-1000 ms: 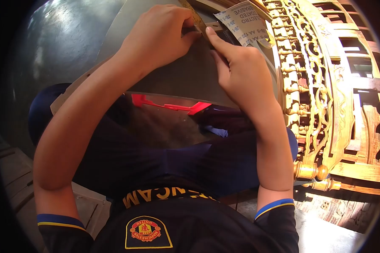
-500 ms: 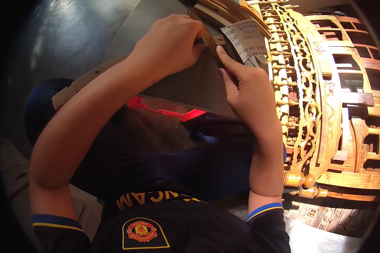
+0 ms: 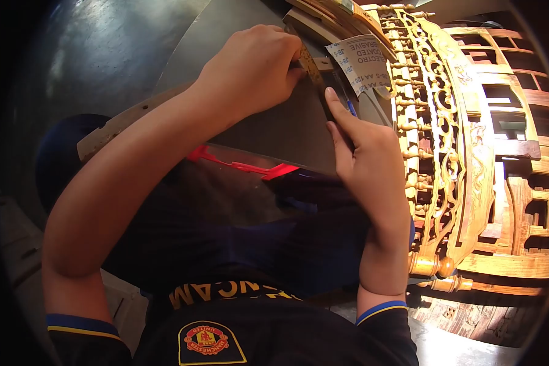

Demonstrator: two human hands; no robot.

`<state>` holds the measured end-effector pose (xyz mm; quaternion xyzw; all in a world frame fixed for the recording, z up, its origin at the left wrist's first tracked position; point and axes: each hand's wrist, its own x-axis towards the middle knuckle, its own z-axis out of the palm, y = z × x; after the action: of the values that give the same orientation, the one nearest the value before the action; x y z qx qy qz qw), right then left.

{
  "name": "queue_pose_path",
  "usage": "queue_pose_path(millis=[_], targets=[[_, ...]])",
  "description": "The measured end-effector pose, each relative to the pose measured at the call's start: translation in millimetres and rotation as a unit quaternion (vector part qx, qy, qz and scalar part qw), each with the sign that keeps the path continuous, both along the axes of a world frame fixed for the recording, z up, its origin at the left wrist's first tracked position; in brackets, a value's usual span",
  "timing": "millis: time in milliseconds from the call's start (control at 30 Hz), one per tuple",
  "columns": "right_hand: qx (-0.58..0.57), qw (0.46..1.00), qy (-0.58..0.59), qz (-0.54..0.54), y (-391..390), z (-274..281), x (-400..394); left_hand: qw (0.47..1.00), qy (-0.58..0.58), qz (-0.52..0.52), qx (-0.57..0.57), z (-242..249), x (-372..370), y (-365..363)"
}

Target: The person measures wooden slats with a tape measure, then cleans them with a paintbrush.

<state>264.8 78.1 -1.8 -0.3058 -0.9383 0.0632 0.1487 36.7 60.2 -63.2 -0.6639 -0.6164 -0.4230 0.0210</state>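
My left hand (image 3: 256, 67) is closed, thumb and fingers pinching the upper part of a narrow, dark-edged wooden strip (image 3: 311, 66). Whether something thin also lies under those fingers is hidden. Lower on the same strip, my right hand (image 3: 372, 149) presses with its thumb and forefinger, and its other fingers are out of sight underneath. A dark grey board (image 3: 262, 131) lies below both hands. Just right of the strip, a curled sheet of sandpaper (image 3: 357, 58) shows its printed back. A blue object (image 3: 351, 108), partly covered, peeks out beside my right forefinger.
Stacked wood pieces (image 3: 341, 27) lie at the top. On the right stands carved, turned wooden furniture (image 3: 451, 140) close to my right arm. A flat pale piece with holes (image 3: 113, 128) sits behind my left forearm. Something bright red (image 3: 244, 165) shows below the board.
My right hand has slid down along the strip, further from my left hand, baring more of its yellowish face. The left hand keeps its grip. The view has shifted slightly.
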Motion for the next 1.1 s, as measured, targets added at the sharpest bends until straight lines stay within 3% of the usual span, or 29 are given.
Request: queue_pose_path(millis=[200,333,500,633,833,1000,1100], targets=[[0.041,0.996,0.062,0.039,36,-22,-23,1.0,0.002,-0.004,-0.02,6,6,2],[-0.01,1.0,-0.009,0.015,5,11,3,0.999,-0.017,-0.007,-0.038,9,8,-3],[0.034,0.999,0.014,0.034,37,-21,-28,0.998,-0.013,-0.005,-0.06,16,7,-3],[0.003,0.998,-0.055,0.014,16,6,-9,0.998,-0.018,0.002,-0.061,14,8,-5],[0.045,0.999,-0.021,0.004,27,-18,-23,0.997,-0.026,-0.001,-0.07,14,6,-5],[-0.042,0.999,-0.024,0.003,13,7,3,0.997,-0.027,-0.003,-0.073,15,6,-4],[-0.006,0.999,-0.042,-0.005,6,3,5,0.997,-0.035,0.0,-0.067,15,5,-4]])
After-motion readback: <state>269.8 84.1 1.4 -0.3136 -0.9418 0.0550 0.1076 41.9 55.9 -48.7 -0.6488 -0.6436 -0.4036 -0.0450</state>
